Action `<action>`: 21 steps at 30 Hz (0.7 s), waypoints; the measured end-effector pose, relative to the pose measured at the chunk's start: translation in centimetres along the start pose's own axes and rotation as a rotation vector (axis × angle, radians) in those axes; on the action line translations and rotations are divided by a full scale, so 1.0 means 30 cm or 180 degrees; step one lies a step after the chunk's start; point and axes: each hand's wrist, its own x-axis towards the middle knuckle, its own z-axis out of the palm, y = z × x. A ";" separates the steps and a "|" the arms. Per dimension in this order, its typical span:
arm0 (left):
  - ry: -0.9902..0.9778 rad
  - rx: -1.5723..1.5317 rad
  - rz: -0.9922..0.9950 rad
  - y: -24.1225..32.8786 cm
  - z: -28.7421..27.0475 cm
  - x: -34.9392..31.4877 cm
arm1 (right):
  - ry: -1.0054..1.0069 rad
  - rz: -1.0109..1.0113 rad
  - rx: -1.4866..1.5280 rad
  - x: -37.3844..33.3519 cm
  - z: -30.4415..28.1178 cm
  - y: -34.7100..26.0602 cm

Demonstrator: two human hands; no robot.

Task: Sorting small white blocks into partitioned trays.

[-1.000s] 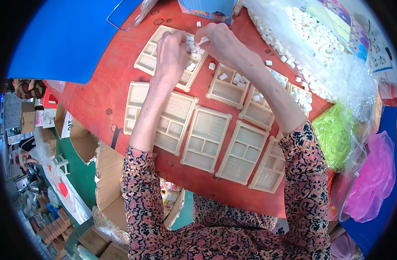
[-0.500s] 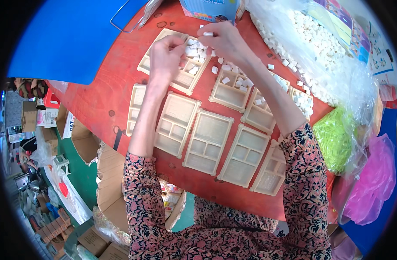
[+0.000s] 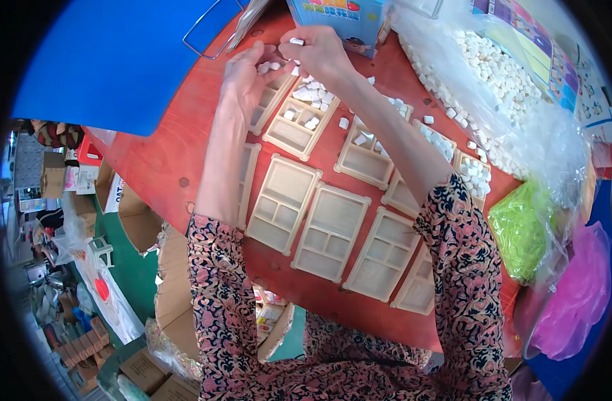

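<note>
At the far side of the table both hands meet over the trays. My left hand [image 3: 242,77] is cupped with its palm up, and a few small white marshmallow-like pieces [image 3: 268,67] lie in its fingers. Beside it my right hand [image 3: 322,55] is closed, with a white piece [image 3: 296,41] showing at its fingers. Just below them a cream divided tray [image 3: 289,136] has a heap of white pieces [image 3: 314,92] in its large compartment and a few in the small ones. Another tray [image 3: 251,123] lies partly hidden under my left hand.
Nearer me stands a row of cream divided trays [image 3: 331,224] with bare compartments. More trays at the right hold white pieces [image 3: 476,176]. A big clear bag of white pieces [image 3: 500,63], lime-green shreds [image 3: 520,230] and a pink bag [image 3: 573,294] line the right. A blue box [image 3: 346,27] stands behind.
Both hands have drawn closer together and shifted left. My left hand has turned palm up, with white pieces now showing in it. The view has shifted slightly.
</note>
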 end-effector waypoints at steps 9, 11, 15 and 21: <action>-0.0347 -0.0390 -0.0110 0.037 -0.108 -0.012 | 0.0446 -0.0138 -0.0078 0.018 0.089 -0.004; 0.0016 -0.0289 0.0171 0.043 -0.114 -0.028 | 0.0521 -0.0247 -0.0029 0.037 0.110 0.012; 0.0167 -0.0091 0.0363 0.045 -0.159 -0.052 | 0.0074 -0.0641 -0.1249 0.050 0.150 0.023; 0.0437 0.3033 0.2117 -0.021 -0.245 -0.048 | -0.0415 -0.0780 -0.1975 0.039 0.131 -0.002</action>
